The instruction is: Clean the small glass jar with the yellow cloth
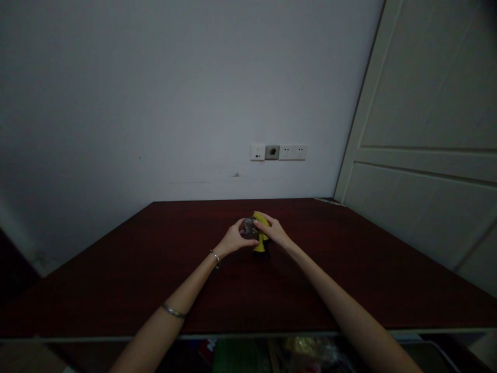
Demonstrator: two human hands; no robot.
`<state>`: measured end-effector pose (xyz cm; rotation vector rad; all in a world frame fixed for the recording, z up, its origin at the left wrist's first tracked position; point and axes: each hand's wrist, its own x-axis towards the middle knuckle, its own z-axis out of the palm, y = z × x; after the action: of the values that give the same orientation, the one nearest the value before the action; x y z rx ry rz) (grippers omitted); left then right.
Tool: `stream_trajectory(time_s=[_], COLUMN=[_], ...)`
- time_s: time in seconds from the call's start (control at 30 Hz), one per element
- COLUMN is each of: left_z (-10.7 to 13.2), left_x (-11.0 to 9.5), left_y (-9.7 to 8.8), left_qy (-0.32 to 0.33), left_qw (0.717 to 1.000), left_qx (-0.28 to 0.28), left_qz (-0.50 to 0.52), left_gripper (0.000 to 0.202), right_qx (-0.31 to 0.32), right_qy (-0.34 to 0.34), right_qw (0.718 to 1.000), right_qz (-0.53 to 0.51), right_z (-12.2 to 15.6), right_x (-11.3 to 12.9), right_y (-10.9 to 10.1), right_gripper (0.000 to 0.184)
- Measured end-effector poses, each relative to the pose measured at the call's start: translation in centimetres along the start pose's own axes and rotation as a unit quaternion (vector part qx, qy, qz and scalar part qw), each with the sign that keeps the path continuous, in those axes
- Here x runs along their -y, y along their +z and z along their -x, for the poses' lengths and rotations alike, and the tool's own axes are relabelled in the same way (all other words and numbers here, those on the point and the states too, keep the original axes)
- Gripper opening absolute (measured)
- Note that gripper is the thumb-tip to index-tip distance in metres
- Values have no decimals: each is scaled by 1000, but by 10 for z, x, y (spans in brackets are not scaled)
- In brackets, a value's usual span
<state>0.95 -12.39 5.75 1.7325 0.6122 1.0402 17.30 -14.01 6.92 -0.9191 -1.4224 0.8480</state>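
Observation:
Above the middle of the dark red tabletop [217, 290], my two hands meet. My left hand [232, 239] has its thumb and fingers curled around a clear, greyish, rounded piece [249, 228]. Against that piece is a small yellow object with a black bottom [259, 244], which I cannot name more exactly. My right hand [275, 231] is closed around the upper part of the yellow object from the right. My fingers partly cover both pieces, and I cannot tell whether they are joined. The picture is dim.
A pale wall with sockets [293, 152] rises behind the table. On the right stands a white panelled door [423, 155]. Below the table's front edge is an open space with a green item [236, 356] and crinkled clear packaging [312, 349].

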Motion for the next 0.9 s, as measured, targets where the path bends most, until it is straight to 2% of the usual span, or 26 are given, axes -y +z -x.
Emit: stream_trajectory(time_s=[0.2,0.33,0.43,0.63,0.8,0.9], left_z=[1,0,-1,-2,-2,-2], left_x=[1,5,8,8,8,6], left_y=[1,-3,-4,-1,-2,-1], left_qy=[15,63,73,50,54,58], left_qw=[1000,994,992,996,996,997], left_qx=[-14,-25,-29,-30,-31,-18], left_qz=[-18,-82,-100,-62,-65,-42], left_gripper=[82,82,86,91,90,89], right_qx=[-5,-11,-35,-65,-15,-3], right_qy=[-37,-88,-67,-14,-72,-73], right_qw=[999,996,997,996,996,997], right_qz=[-23,-23,-23,-63,-49,-37], right_z=[1,4,3,2,3,1], right_x=[1,-1,-4,-6,1,2], right_y=[-1,-1,-1,0,-3,-6], right_gripper=[38,32,34,41,31,31])
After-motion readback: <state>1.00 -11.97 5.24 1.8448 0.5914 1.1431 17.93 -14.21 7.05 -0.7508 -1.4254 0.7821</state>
